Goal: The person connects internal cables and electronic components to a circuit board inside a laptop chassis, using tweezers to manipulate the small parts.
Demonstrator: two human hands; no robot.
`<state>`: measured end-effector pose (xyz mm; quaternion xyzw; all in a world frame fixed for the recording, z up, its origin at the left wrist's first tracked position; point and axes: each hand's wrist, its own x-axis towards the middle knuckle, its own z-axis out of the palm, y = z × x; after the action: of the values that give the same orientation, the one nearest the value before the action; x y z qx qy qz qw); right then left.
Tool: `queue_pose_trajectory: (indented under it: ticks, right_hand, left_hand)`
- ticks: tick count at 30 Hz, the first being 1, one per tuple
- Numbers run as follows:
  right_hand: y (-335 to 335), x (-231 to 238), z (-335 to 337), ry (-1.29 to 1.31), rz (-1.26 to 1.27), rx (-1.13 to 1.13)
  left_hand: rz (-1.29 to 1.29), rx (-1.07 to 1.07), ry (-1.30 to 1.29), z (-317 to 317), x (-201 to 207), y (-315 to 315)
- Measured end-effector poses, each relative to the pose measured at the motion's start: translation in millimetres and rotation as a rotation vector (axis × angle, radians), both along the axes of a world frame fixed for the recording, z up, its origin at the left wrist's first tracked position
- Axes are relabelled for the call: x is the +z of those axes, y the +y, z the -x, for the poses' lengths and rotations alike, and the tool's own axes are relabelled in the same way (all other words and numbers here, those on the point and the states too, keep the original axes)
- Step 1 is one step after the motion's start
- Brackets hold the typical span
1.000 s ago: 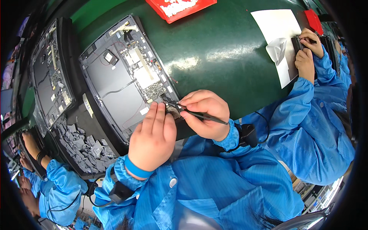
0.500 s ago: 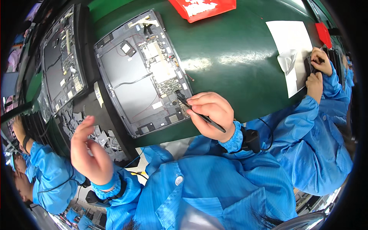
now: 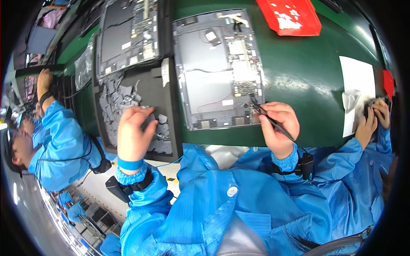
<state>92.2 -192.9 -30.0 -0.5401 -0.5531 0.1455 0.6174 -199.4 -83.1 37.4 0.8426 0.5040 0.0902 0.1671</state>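
My right hand [image 3: 279, 128] grips black tweezers [image 3: 279, 126]. Their tips rest at the lower right part of an opened laptop base [image 3: 203, 87], close to the lower end of its circuit board [image 3: 243, 70]. Left of that base, my left hand [image 3: 134, 134] hovers over a dark tray [image 3: 150, 81] among small grey pieces [image 3: 121, 96]. Its thumb stands apart from the bent fingers, and I make out nothing held in it. The fingertips are close to the pieces; contact cannot be told.
Another opened laptop base [image 3: 117, 36] lies at the far end of the tray. A red bin [image 3: 299, 23] with white bits stands at the back. At right is a white sheet [image 3: 356, 79] beside a co-worker's hands [image 3: 370, 121]. Another person's hand [image 3: 44, 81] shows at left.
The view has swung left, so the bench things appear further right. My left hand has come down to the grey pieces in the tray. My right hand keeps the tweezers at the laptop board.
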Motion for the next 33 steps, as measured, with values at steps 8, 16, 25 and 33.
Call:
queue_pose_trajectory:
  ticks: [8, 16, 25, 33]
  right_hand:
    - [-3.0, -3.6, 1.4, 0.005, 0.011, 0.021]
    - [-3.3, -6.7, 3.4, 0.084, 0.026, 0.015]
    - [10.2, 46.3, 3.1, 0.149, -0.018, 0.195]
    - [37.6, 84.1, 33.6, 0.574, 0.424, 0.618]
  left_hand:
    - [-0.019, -0.072, 0.042, -0.9, -4.4, -8.3]
    - [-0.094, 0.137, -0.214, 12.3, -6.5, -3.2]
    - [0.507, 0.228, -0.948, -8.3, 36.2, 6.6]
    - [1.097, -0.032, -0.664, -94.8, 61.2, 10.1]
